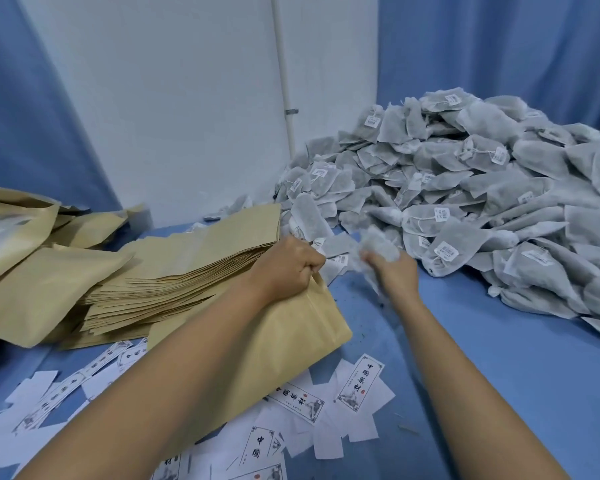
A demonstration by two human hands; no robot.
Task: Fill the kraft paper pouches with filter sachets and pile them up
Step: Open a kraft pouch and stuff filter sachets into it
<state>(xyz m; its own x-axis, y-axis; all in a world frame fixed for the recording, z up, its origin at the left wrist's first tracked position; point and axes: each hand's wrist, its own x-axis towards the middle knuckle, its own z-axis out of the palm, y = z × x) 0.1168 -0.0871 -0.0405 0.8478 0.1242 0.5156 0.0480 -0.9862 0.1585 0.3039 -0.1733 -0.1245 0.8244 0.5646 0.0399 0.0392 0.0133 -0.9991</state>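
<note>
Pouch (291,341) rests on the surface (499,358), its long axis running away from the person, mouth toward the sachet pile (482,202). The left hand (288,268) grip pinches the mouth edge. The right hand (392,271) clutches a blurred sachet (374,244) just beside it.

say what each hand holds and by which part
Left hand grips a kraft pouch by its top edge; right hand holds a filter sachet, too blurred to tell where.

Left grip (288,268) pinches the rim of the kraft pouch (291,344); right grip (394,273) clutches a blurred sachet (374,244); both forearms (187,379) stretched forward.
</note>
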